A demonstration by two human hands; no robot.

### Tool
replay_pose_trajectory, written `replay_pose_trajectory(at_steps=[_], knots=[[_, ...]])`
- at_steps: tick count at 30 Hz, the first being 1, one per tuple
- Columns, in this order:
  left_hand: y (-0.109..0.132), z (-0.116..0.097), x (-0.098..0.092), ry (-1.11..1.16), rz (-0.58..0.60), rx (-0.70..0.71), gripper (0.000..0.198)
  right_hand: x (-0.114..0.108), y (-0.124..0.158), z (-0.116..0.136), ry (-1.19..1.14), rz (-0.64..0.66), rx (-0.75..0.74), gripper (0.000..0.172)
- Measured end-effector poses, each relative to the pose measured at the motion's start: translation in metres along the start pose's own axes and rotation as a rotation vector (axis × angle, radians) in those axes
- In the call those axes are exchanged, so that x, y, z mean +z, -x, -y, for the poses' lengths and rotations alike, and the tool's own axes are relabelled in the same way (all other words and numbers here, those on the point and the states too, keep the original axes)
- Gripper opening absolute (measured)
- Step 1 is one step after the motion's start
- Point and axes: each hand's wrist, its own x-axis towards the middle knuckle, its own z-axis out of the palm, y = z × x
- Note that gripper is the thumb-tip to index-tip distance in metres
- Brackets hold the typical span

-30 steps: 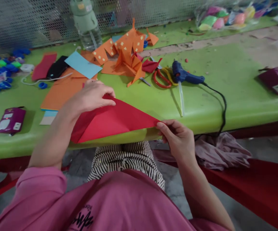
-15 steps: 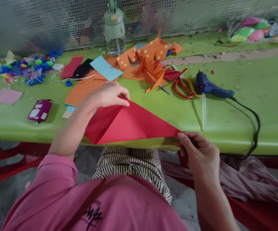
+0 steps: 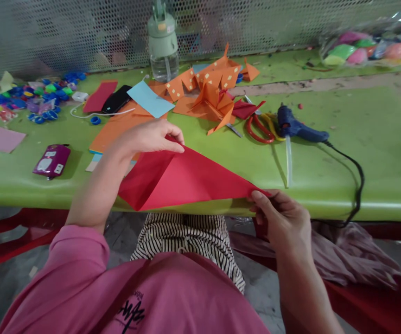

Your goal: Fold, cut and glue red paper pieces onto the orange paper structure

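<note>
A folded sheet of red paper (image 3: 189, 181) stretches between my two hands at the table's front edge. My left hand (image 3: 156, 137) pinches its upper edge between thumb and fingers. At the paper's pointed right corner, my right hand (image 3: 282, 211) grips with the thumb on top. The left part of the sheet bends into a darker flap, partly behind my left forearm. Just beyond my left hand lie orange paper sheets (image 3: 108, 134) and a light blue sheet (image 3: 150, 99).
Orange folded paper pieces (image 3: 217, 104), red-handled scissors (image 3: 259, 130) and a blue glue gun (image 3: 301, 127) with a black cord lie on the green table (image 3: 377, 171). A water bottle (image 3: 163, 46) stands behind. At left are a purple packet (image 3: 52, 161) and small colourful pieces (image 3: 40, 95).
The view has shifted slightly, so the table things appear a little further left. Both hands keep the same grip on the red paper, whose shape is nearly unchanged.
</note>
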Motion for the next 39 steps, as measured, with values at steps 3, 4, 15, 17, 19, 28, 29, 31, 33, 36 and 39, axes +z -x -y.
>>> replay_pose_trajectory(at_steps=[3, 4, 15, 17, 19, 28, 29, 31, 33, 36, 39], knots=[[-0.006, 0.006, 0.002, 0.021, 0.069, -0.022, 0.029, -0.005, -0.002, 0.001, 0.122, 0.039, -0.024, 0.035], [-0.01, 0.008, 0.005, 0.014, 0.089, -0.028, 0.029, -0.007, -0.003, 0.002, 0.213, 0.039, -0.069, 0.034], [-0.063, -0.001, 0.022, -0.289, 0.102, -0.124, 0.027, -0.01, -0.037, 0.023, 0.922, 0.024, -0.398, 0.02], [-0.065, -0.005, 0.019, -0.309, 0.115, -0.145, 0.027, -0.011, -0.04, 0.024, 0.93, 0.039, -0.39, 0.021], [-0.066, -0.007, 0.019, -0.32, 0.136, -0.159, 0.028, -0.011, -0.041, 0.024, 0.935, 0.05, -0.384, 0.021], [-0.072, -0.007, 0.035, -0.371, -0.048, -0.14, 0.015, -0.014, -0.049, 0.027, 0.964, 0.119, -0.407, 0.019], [-0.071, -0.009, 0.035, -0.378, -0.047, -0.136, 0.014, -0.015, -0.05, 0.029, 0.956, 0.135, -0.39, 0.02], [-0.07, -0.012, 0.035, -0.393, -0.018, -0.144, 0.013, -0.019, -0.052, 0.032, 0.932, 0.18, -0.349, 0.022], [-0.069, -0.017, 0.033, -0.406, 0.017, -0.171, 0.013, -0.022, -0.053, 0.035, 0.894, 0.222, -0.323, 0.025], [-0.068, -0.02, 0.031, -0.416, 0.044, -0.215, 0.013, -0.026, -0.053, 0.035, 0.828, 0.218, -0.302, 0.024], [-0.068, -0.019, 0.031, -0.396, 0.033, -0.217, 0.012, -0.027, -0.053, 0.034, 0.773, 0.155, -0.283, 0.022]])
